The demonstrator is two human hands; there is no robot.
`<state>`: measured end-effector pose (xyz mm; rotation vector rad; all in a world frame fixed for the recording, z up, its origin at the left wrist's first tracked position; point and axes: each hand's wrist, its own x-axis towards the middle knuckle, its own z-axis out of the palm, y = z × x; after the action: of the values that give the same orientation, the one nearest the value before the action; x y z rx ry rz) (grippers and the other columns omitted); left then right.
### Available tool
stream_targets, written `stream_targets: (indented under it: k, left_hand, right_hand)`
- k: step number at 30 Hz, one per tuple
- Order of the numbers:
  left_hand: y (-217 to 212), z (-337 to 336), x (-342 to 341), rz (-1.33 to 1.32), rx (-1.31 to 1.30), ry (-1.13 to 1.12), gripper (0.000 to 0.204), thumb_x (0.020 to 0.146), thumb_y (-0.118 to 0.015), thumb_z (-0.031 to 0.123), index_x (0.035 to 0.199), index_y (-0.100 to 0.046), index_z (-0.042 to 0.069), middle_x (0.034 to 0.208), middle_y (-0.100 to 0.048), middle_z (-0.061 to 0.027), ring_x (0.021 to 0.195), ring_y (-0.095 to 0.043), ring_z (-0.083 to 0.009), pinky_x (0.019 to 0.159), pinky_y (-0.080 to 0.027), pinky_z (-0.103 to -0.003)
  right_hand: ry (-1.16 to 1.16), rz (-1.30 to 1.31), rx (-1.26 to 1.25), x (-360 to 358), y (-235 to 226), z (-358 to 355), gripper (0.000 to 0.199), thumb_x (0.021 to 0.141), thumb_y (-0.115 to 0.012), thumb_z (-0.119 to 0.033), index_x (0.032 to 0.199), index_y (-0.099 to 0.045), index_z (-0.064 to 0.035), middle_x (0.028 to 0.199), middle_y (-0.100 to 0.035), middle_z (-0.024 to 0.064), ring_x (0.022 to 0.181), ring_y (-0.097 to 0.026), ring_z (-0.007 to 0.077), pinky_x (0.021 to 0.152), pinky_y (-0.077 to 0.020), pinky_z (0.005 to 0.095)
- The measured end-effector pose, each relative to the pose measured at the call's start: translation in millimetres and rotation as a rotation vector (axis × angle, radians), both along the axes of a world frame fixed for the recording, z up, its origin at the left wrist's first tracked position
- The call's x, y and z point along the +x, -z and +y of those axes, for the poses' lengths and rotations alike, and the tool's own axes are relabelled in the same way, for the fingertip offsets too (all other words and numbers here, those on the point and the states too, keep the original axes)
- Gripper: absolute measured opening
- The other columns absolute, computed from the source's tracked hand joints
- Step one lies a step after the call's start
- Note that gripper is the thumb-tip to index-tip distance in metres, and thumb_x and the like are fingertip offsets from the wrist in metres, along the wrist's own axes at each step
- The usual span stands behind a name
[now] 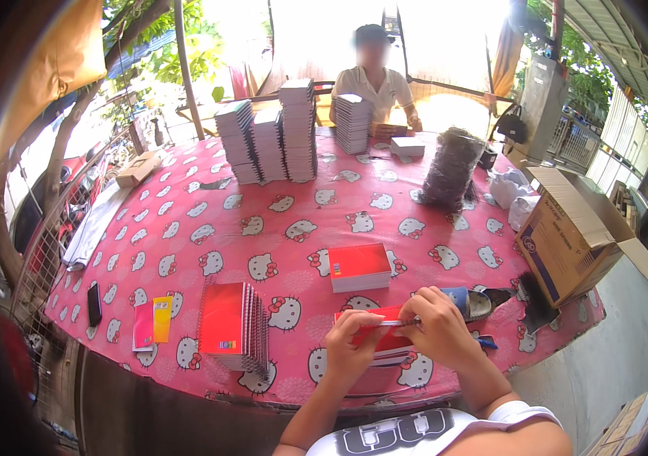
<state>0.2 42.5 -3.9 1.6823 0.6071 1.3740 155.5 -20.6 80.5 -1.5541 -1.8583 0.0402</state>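
Note:
Near the table's front edge, my left hand [353, 346] and my right hand [438, 323] are close together, pinching the near edge of a red-covered notebook [386, 314]. My right fingertips are at the right end of that edge, and whether they also grip a thin coil is too small to tell. Beneath my hands lies a small stack of red notebooks [391, 356], partly hidden by them. A block of red-covered notebook pages [359, 262] sits just beyond. Left of my hands stands a stack of spiral-bound red notebooks [225, 319], coils showing along its right side.
Tall notebook stacks [297, 129] stand far across the pink tablecloth [210, 216]. Another person [373, 87] sits there. A bundle of dark coils [452, 171] and an open carton [567, 235] are on the right. At left lie a phone [94, 305] and pink and yellow booklets [161, 319].

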Motion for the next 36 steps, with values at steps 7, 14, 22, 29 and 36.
stream_targets:
  k: [7,14,22,29,36]
  left_hand:
    - [-3,0,-2,0.028,0.052,-0.019,0.022,0.075,-0.074,-0.007,0.093,-0.067,0.002,0.094,-0.064,-0.0078,0.088,-0.063,-0.0160,0.076,-0.051,-0.027]
    - [-2,-1,1,0.014,0.041,-0.058,0.020,0.075,-0.075,-0.002,0.091,-0.066,0.006,0.090,-0.066,-0.0078,0.085,-0.066,-0.0212,0.072,-0.052,-0.031]
    - [1,-2,0,0.019,0.065,-0.081,0.020,0.077,-0.076,0.000,0.093,-0.065,0.006,0.092,-0.065,-0.0089,0.084,-0.065,-0.0233,0.073,-0.052,-0.032]
    - [-6,2,-3,0.065,0.082,-0.060,0.021,0.078,-0.073,-0.006,0.096,-0.065,0.003,0.094,-0.063,-0.0076,0.086,-0.063,-0.0164,0.075,-0.051,-0.028]
    - [-5,4,0,0.054,0.037,-0.045,0.026,0.078,-0.071,-0.001,0.101,-0.064,0.006,0.094,-0.064,-0.0095,0.085,-0.065,-0.0239,0.074,-0.051,-0.032]
  right_hand:
    - [-0.031,-0.011,0.060,-2,5,-2,0.015,0.069,-0.076,-0.005,0.078,-0.064,-0.0033,0.080,-0.061,0.0088,0.078,-0.058,0.0288,0.071,-0.0445,0.0387]
    - [-0.013,-0.138,0.066,-8,9,-1,0.008,0.075,-0.068,-0.001,0.082,-0.065,-0.0027,0.080,-0.060,0.0107,0.079,-0.059,0.0309,0.072,-0.0458,0.0404]
    - [0.000,-0.071,0.078,16,-48,-34,0.017,0.086,-0.065,-0.015,0.090,-0.063,0.0009,0.088,-0.067,0.0162,0.087,-0.065,0.0350,0.074,-0.0514,0.0428]
    - [-0.207,-0.312,-0.314,20,-31,5,0.049,0.075,-0.076,-0.039,0.103,-0.063,-0.0005,0.095,-0.067,0.0174,0.093,-0.065,0.0352,0.079,-0.0516,0.0435]
    - [-0.174,-0.369,-0.335,13,-26,13,0.047,0.073,-0.076,-0.038,0.100,-0.063,-0.0008,0.092,-0.067,0.0170,0.091,-0.065,0.0352,0.077,-0.0515,0.0433]
